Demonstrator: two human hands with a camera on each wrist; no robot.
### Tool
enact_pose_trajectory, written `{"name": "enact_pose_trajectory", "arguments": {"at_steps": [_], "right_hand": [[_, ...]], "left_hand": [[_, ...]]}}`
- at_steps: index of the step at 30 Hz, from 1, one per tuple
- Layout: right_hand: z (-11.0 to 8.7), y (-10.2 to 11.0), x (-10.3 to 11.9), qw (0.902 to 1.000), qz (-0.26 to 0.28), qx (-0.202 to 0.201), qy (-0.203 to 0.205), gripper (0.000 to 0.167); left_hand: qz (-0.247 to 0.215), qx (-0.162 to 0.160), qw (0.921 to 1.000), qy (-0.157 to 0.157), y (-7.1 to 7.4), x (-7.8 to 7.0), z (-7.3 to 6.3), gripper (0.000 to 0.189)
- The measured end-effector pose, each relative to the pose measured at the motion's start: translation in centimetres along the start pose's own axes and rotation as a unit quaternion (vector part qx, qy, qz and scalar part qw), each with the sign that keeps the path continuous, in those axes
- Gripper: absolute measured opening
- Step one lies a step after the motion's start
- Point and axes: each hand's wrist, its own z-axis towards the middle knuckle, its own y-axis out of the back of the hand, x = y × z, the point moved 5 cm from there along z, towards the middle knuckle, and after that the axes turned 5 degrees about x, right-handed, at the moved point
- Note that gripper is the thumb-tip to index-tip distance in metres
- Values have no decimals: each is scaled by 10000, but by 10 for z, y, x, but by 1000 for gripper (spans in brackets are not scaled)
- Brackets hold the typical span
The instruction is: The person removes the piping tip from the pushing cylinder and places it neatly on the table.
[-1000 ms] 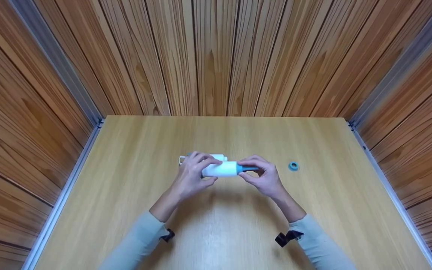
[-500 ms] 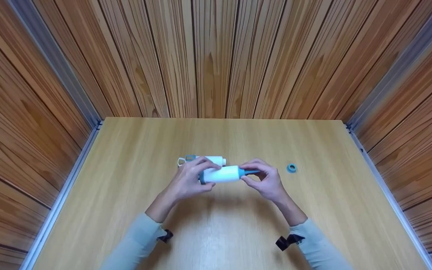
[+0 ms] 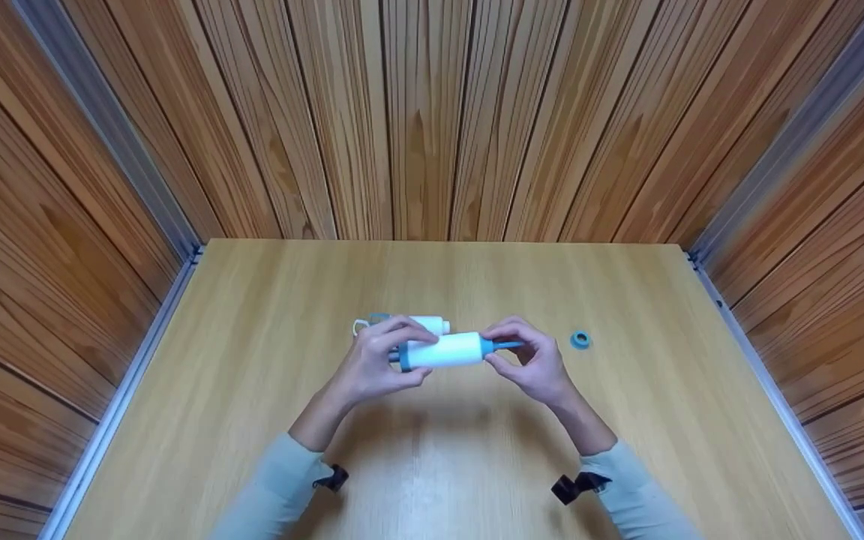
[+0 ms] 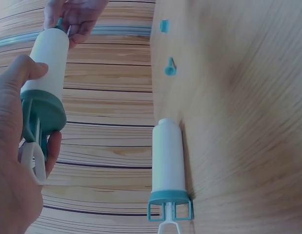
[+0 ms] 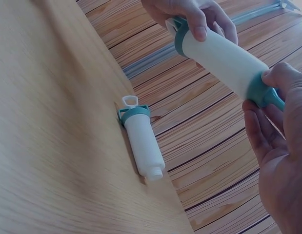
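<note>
Above the table, both hands hold an icing syringe (image 3: 447, 350) with a white barrel, lying almost level in the head view. My left hand (image 3: 378, 360) grips its rear end, thumb on the barrel beside the teal collar (image 4: 46, 114). The white plunger loop (image 4: 33, 161) sticks out near that palm. At the front end, my right hand (image 5: 287, 126) pinches the base of the teal nozzle (image 5: 262, 92) between thumb and fingers. A second white syringe (image 4: 168, 158), with a teal collar and bare front neck, lies on the table behind the held one.
A teal ring (image 3: 580, 340) lies on the wooden table (image 3: 432, 277), right of the hands. A loose teal nozzle (image 4: 170, 67) appears in the left wrist view between that ring and the lying syringe. Wood-plank walls (image 3: 432, 120) enclose the table's back and sides.
The head view has shifted slightly. More of the held syringe's teal collar shows beside my left hand, whose fingers sit a little farther back. My right hand stays at the nozzle.
</note>
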Motion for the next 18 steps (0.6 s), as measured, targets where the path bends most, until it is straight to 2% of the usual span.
{"name": "enact_pose_trajectory", "arguments": {"at_steps": [8, 18], "right_hand": [[3, -2, 1, 9998, -7, 98, -145, 27], [4, -4, 4, 9946, -540, 240, -856, 20]], "left_hand": [[18, -41, 9997, -241, 5, -5, 4, 36], [137, -143, 9992, -356, 7, -8, 4, 36]]}}
